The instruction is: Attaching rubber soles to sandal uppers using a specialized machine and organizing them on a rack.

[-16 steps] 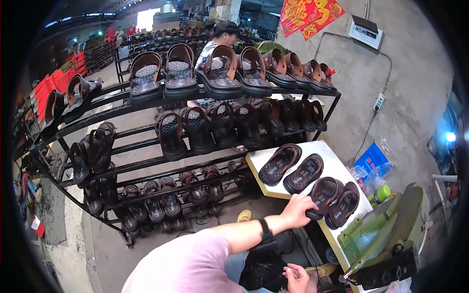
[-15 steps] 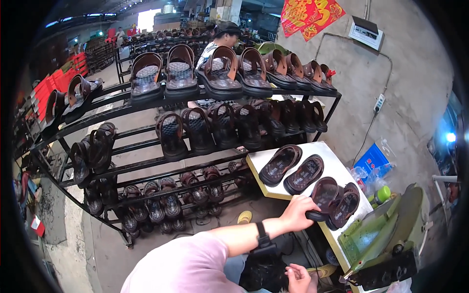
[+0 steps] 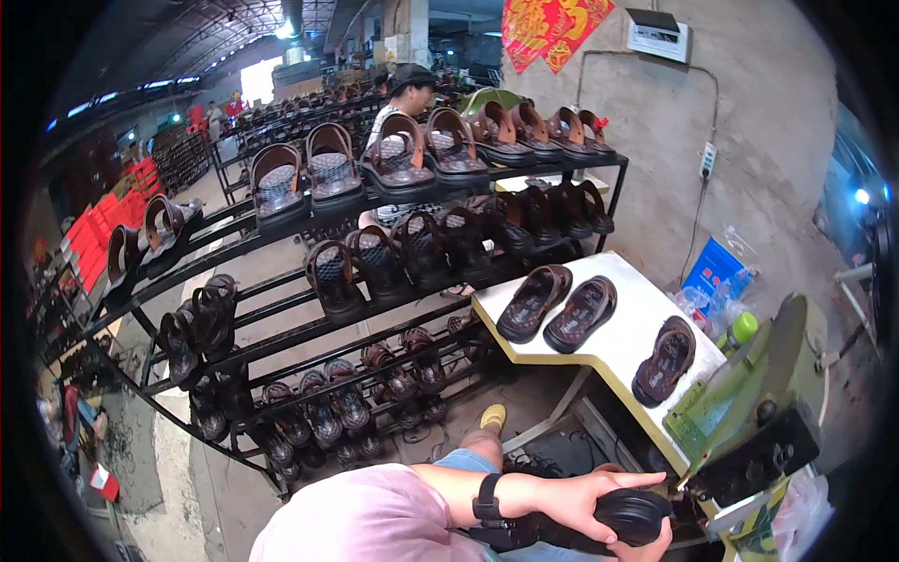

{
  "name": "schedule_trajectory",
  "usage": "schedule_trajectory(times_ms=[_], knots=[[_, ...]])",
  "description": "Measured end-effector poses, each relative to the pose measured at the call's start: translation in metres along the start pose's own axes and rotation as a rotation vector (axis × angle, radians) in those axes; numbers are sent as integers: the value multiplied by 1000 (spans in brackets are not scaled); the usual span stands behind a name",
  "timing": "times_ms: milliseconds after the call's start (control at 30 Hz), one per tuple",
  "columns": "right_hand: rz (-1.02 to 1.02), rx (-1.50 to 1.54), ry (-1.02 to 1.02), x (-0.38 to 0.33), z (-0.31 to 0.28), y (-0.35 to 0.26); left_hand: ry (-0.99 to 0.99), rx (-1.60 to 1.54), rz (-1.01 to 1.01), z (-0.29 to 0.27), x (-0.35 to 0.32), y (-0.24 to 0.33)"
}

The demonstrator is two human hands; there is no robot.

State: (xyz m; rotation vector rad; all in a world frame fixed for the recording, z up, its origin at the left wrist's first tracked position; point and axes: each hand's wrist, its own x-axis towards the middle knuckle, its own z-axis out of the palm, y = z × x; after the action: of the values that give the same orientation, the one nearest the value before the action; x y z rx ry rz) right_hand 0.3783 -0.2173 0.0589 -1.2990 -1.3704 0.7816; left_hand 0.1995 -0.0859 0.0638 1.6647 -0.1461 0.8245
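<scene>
My left hand (image 3: pixel 576 503), with a black band on its wrist, holds a dark sandal (image 3: pixel 633 517) at the lower edge. The sandal's black sole faces up, and its strap is hidden. My right hand (image 3: pixel 653 547) grips the same sandal from below and shows only in part. On the white table (image 3: pixel 607 361) lie several similar brown sandals: one sandal (image 3: pixel 535 303) and another sandal (image 3: pixel 582 315) side by side, and a single sandal (image 3: pixel 666 362) nearer to my hands.
A black metal rack (image 3: pixel 272 323) with rows of sandals stands to the left and ahead. Right of the table is a green machine (image 3: pixel 758 379), with a green-capped bottle (image 3: pixel 740 328) and a blue bag (image 3: pixel 716 272) behind it. A person (image 3: pixel 409 98) stands beyond the rack.
My left hand has lifted one sandal off the table, brought it down toward me and turned it sole up. My right hand has met it there. The view has shifted slightly.
</scene>
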Motion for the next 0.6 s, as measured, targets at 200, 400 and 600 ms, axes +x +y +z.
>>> schedule_trajectory(times_ms=[200,400,600], knots=[[5,-83,167,-38,-34,25,-27,-130,-777,56,-1,-29],[-504,-632,363,-110,-12,8,194,-315,-502,90,14,-38],[158,838,494,-153,-4,78,305,-388,-465,109,20,-49]])
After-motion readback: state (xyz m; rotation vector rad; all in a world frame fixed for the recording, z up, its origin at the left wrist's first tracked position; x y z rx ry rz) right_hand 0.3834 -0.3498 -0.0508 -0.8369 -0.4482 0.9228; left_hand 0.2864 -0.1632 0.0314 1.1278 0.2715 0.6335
